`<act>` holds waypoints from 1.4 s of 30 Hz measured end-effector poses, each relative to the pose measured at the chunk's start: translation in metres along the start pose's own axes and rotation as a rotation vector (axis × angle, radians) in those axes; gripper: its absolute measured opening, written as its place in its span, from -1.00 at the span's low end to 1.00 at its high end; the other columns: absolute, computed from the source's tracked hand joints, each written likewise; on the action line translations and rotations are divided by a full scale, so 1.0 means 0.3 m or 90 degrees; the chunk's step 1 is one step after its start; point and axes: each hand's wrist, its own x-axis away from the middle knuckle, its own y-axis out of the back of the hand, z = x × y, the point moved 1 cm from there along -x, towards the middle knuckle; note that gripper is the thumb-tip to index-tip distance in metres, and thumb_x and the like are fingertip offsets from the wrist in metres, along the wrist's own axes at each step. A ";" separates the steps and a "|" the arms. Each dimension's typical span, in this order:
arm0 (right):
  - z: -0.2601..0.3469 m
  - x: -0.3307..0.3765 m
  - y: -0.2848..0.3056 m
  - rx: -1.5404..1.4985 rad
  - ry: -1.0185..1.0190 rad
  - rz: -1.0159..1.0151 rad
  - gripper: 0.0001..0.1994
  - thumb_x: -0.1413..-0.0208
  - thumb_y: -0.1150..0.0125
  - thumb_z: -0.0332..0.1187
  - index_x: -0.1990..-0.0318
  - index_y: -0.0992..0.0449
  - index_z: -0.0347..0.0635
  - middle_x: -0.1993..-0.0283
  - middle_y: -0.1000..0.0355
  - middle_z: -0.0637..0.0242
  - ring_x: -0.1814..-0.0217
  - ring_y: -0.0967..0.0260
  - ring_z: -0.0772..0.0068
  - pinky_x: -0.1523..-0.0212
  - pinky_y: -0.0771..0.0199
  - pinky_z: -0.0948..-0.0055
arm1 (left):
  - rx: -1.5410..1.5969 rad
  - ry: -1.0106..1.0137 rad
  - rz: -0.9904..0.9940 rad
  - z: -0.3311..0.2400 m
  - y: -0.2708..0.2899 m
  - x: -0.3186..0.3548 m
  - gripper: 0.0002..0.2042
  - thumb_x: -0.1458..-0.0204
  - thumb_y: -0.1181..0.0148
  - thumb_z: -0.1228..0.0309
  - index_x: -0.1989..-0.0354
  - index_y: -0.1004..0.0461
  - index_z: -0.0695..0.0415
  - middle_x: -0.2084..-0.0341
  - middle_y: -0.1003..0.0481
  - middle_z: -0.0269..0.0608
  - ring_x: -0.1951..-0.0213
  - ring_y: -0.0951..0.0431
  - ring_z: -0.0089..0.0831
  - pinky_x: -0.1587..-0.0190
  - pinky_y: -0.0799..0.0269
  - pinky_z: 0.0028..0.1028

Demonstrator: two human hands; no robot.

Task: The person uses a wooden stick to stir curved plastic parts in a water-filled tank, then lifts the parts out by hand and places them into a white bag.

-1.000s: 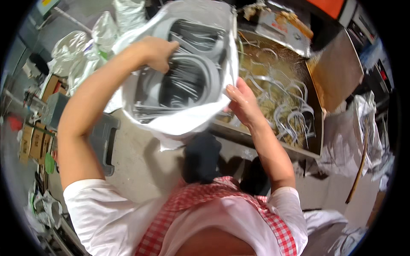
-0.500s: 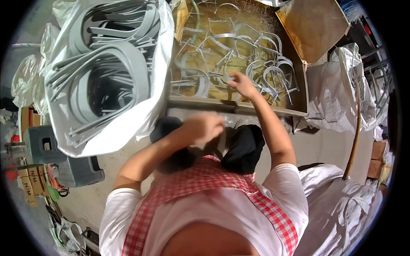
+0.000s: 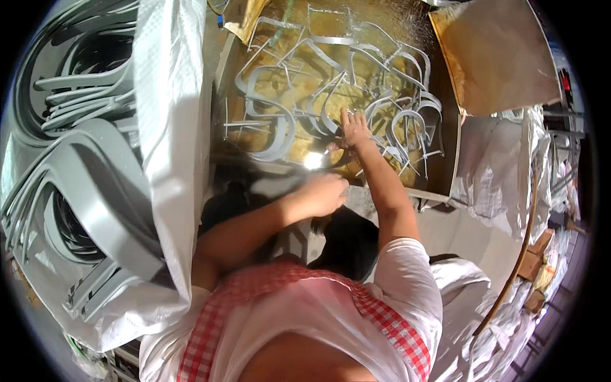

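My right hand (image 3: 352,132) reaches over a shallow tank (image 3: 453,149) with a wet, yellowish-brown bottom. Its fingers are spread, near thin grey curved strips (image 3: 326,114) that lie loosely tangled there. Closer to my body, just outside the tank's near wall, my left hand (image 3: 323,194) has its fingers curled in. Whatever it may hold is hidden. Wider grey arched plastic pieces (image 3: 95,181) are stacked and nested inside a large white sack (image 3: 168,127) at the left.
A brown board (image 3: 496,57) leans at the tank's far right corner. White sacks (image 3: 490,156) stand on the right beside a long wooden stick (image 3: 519,254). Small brown boxes (image 3: 531,264) lie farther right. My dark-clad knees (image 3: 347,242) are below the tank's near edge.
The view has shifted left, bringing the sack closer. My right hand has gone from bent fingers to spread ones. My left hand has moved nearer to the right forearm.
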 end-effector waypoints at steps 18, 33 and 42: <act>-0.055 0.093 0.346 -0.963 -0.175 0.025 -0.68 0.14 -0.24 -0.50 0.17 -0.35 -0.19 0.44 -0.34 0.44 0.46 -0.26 0.60 0.44 -0.27 0.61 | 0.432 0.172 -0.338 0.163 -0.098 -0.139 -0.64 0.05 -0.12 0.40 0.06 -0.34 0.29 0.20 -0.47 -0.08 0.14 -0.46 -0.36 0.07 -0.35 -0.41; 0.058 0.276 0.445 -1.161 -0.209 -0.199 -0.82 -0.07 -0.13 -0.34 0.21 -0.46 -0.22 0.37 -0.42 0.44 0.39 -0.29 0.66 0.39 -0.29 0.63 | 0.450 0.151 -0.371 0.090 0.148 -0.120 -0.46 0.09 -0.07 0.51 -0.14 -0.14 0.15 0.02 -0.32 -0.03 0.03 -0.36 -0.23 0.04 -0.28 -0.32; 0.199 0.301 0.443 -0.856 0.001 -0.161 -0.81 -0.15 -0.03 -0.24 0.23 -0.37 -0.16 0.44 -0.30 0.51 0.39 -0.16 0.72 0.36 -0.19 0.68 | -0.099 -0.021 -0.502 0.100 0.217 -0.042 -0.71 0.21 -0.03 0.58 0.29 -0.48 -0.06 0.36 -0.41 -0.34 0.18 -0.40 -0.38 0.04 -0.07 -0.35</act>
